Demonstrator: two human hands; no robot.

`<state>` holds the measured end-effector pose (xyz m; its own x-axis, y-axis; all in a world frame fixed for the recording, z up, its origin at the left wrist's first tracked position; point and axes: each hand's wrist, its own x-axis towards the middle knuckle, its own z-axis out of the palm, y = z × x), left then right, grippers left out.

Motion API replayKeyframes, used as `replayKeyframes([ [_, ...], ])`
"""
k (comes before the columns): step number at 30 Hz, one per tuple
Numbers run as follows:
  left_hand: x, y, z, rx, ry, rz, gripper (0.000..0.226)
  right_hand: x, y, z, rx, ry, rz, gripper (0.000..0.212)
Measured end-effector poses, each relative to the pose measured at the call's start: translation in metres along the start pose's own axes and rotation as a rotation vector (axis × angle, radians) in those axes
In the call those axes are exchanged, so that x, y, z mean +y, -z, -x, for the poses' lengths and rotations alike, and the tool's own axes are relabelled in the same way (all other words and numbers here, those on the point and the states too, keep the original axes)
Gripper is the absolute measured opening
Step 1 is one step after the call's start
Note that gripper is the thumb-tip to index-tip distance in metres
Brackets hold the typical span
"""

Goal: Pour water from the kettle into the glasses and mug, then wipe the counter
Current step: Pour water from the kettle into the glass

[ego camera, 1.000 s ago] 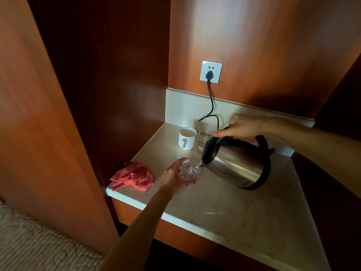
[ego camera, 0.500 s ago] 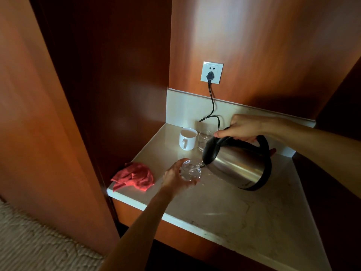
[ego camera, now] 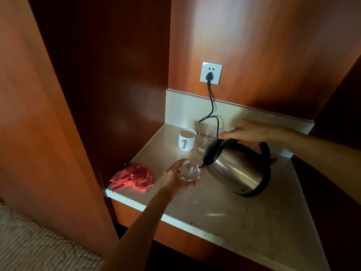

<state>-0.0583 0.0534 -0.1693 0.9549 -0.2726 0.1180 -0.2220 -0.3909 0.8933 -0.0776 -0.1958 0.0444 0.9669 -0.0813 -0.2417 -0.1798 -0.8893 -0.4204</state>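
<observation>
My right hand (ego camera: 251, 133) grips the black handle of a steel kettle (ego camera: 237, 170), which is tilted with its spout down to the left. Water runs from the spout into a clear glass (ego camera: 189, 171) that my left hand (ego camera: 174, 179) holds from the left side, low over the pale stone counter (ego camera: 244, 216). A white mug (ego camera: 186, 139) and a second clear glass (ego camera: 204, 140) stand side by side at the back of the counter. A crumpled red cloth (ego camera: 133, 177) lies at the counter's front left corner.
A black cord (ego camera: 212, 106) runs from a white wall socket (ego camera: 211, 73) down behind the kettle. Wooden panels close the nook at left, back and right. Something red (ego camera: 273, 160) shows behind the kettle. Pale carpet lies at lower left.
The kettle stays tilted over the held glass while water keeps running. Both hands hold nearly the same places; the view has shifted slightly.
</observation>
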Motion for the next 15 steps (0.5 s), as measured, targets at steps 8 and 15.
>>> replayKeyframes([
  [8,0.002,0.0,0.001,0.005,0.003,0.01,0.086,0.036,-0.022,0.013,0.133,0.012,-0.274,0.067],
  [15,0.004,0.001,0.002,0.016,-0.011,-0.008,0.081,0.062,-0.023,0.024,0.249,-0.043,-0.499,0.065],
])
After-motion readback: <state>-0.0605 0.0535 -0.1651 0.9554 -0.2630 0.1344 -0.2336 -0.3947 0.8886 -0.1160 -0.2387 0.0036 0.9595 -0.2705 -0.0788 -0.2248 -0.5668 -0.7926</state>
